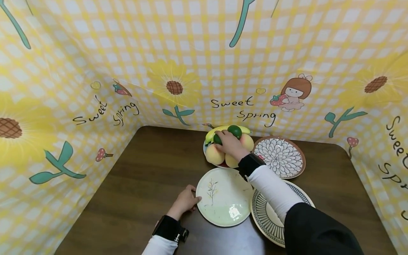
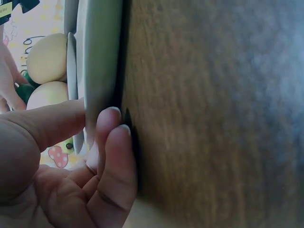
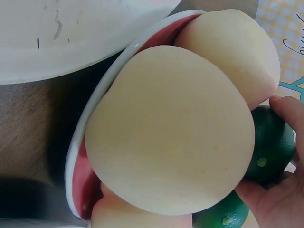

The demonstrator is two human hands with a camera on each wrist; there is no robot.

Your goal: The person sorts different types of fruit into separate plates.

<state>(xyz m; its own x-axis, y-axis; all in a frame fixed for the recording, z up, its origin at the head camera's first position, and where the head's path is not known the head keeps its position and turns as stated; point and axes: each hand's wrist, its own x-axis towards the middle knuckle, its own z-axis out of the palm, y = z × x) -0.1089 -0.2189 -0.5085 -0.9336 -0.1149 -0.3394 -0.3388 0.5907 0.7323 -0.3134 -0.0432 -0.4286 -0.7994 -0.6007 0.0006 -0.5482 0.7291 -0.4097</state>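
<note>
My right hand (image 1: 230, 143) reaches over a heaped fruit plate (image 3: 76, 156), red inside with a pale rim. Thumb and fingers grip a dark green lime (image 3: 273, 145); a second lime (image 1: 234, 131) lies beside it. Around them are several pale peaches (image 1: 215, 154) and yellow bananas (image 1: 211, 135) at the back. My left hand (image 1: 185, 201) pinches the left rim of a pale green plate (image 1: 224, 198) with a thin sprig drawn on it. In the left wrist view its thumb lies over the rim, and curled fingertips (image 2: 118, 137) are at the plate's outer edge, close to the tabletop.
A brown-rimmed plate with a white petal pattern (image 1: 282, 157) stands at the back right. Nearer, a plate with a dark striped border (image 1: 267, 223) lies partly under my right forearm. Yellow checked cloth (image 1: 204, 71) closes in the wooden table (image 1: 134, 177) at the back and sides.
</note>
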